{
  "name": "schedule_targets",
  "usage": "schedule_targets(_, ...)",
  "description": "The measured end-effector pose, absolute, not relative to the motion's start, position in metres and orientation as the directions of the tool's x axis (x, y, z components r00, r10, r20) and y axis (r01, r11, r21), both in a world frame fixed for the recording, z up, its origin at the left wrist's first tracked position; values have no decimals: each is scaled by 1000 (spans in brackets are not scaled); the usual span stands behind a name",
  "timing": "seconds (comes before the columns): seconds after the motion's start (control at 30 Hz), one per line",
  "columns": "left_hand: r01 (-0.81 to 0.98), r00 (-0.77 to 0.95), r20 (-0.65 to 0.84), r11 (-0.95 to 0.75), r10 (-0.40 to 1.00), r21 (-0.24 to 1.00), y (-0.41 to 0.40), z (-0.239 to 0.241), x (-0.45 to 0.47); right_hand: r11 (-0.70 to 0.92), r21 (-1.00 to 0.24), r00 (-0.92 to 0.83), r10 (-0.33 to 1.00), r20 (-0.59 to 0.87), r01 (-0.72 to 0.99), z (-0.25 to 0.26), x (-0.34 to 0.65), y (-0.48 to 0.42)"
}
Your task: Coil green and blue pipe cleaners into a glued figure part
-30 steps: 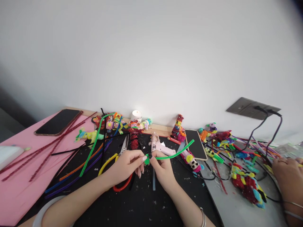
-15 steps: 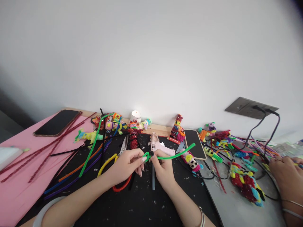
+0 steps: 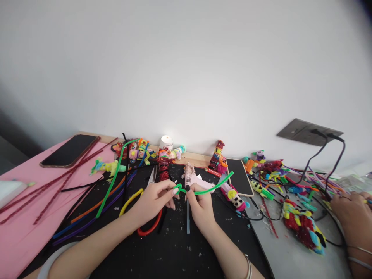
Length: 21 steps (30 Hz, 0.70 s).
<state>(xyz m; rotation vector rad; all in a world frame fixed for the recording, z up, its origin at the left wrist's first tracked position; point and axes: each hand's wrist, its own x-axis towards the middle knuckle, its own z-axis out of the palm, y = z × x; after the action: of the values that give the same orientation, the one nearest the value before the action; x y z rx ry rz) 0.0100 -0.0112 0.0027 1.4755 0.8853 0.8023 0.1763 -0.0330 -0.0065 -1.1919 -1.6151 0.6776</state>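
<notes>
Between both hands, above the black mat (image 3: 174,255), is a bright green pipe cleaner (image 3: 213,190). My left hand (image 3: 161,197) pinches its bent, looped end between thumb and finger. My right hand (image 3: 199,205) grips it a little farther along, and the free length curves up to the right. Just beyond the right hand lies a pink hot glue gun (image 3: 194,179), partly hidden, with a glue stick (image 3: 188,221) below. Scissors (image 3: 147,184) with yellow and red handles are partly covered by my left hand. Behind them stands a red tinsel figure (image 3: 163,164).
Pipe cleaners (image 3: 112,190) and a phone (image 3: 69,150) lie left, partly on pink sheeting. Another phone (image 3: 240,176), pipe-cleaner figures (image 3: 303,226) and black cords (image 3: 331,162) from a wall socket are at right. Another person's hand (image 3: 350,213) is at the far right edge.
The small loop at the green pipe cleaner's left end has opened into a wider bend. Its free right end has swung slightly left and up. Both hands stay nearly in place.
</notes>
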Motion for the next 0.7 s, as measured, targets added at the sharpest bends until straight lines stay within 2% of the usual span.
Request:
schedule_targets(0.13,-5,431,-91,103,898,995,-10,1,11,357,-867,-68,932,356,347,-4,174,-35)
schedule_targets(0.23,-13,429,-112,131,896,991,-8,2,10,353,-877,-37,932,361,325,-4,175,-36)
schedule_targets(0.53,115,243,-77,50,967,992,2,-3,5,297,-924,195,918,345,240,-8,180,-32)
schedule_targets(0.7,170,268,-35,-12,963,985,1,-7,4,281,-939,242,915,324,196,-5,180,-30)
